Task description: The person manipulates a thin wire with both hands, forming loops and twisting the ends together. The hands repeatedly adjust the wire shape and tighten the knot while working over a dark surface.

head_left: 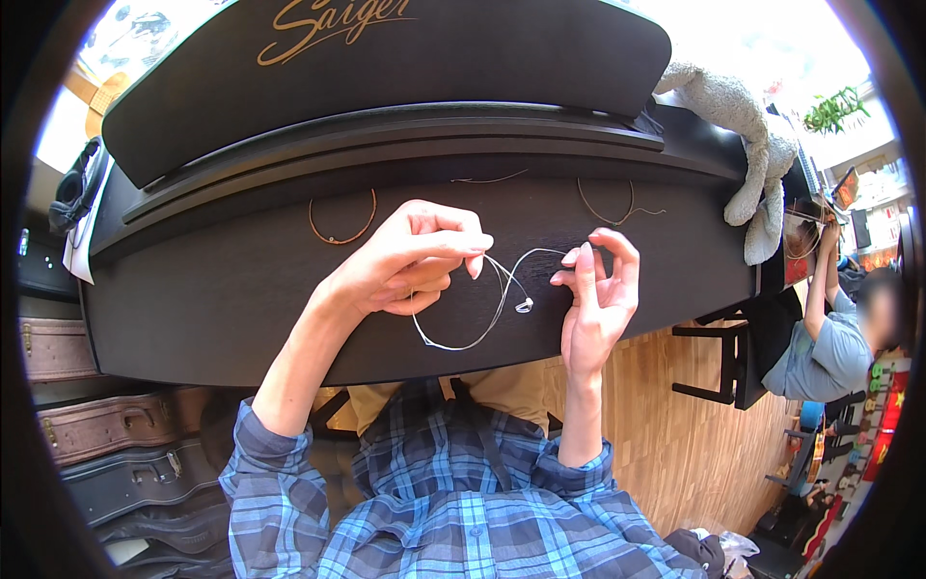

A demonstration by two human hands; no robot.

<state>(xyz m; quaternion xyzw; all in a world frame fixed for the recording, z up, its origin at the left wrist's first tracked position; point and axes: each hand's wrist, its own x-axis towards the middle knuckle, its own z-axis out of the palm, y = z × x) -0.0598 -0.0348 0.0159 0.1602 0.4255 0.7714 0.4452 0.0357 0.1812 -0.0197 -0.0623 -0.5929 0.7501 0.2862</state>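
My left hand [420,256] pinches a thin silvery string [468,345] between thumb and forefinger, over the black top of a piano-like cabinet [222,318]. From there the string hangs in a loop, crosses itself, and runs to my right hand [600,299]. Its end is at the right fingertips, thumb raised and fingers curled. A small pale, shiny piece [524,306] dangles by the loop; its kind is too small to make out. Beyond my hands lie a curved copper-coloured string [365,230], a short thin strand [492,180] and another curved string [606,220].
A raised black panel [405,72] stands at the back. A grey plush toy [762,145] drapes over the right end. Headphones [79,188] and white papers [89,236] rest at the left end. Instrument cases [106,429] are stacked lower left. Another person [834,338] sits at right.
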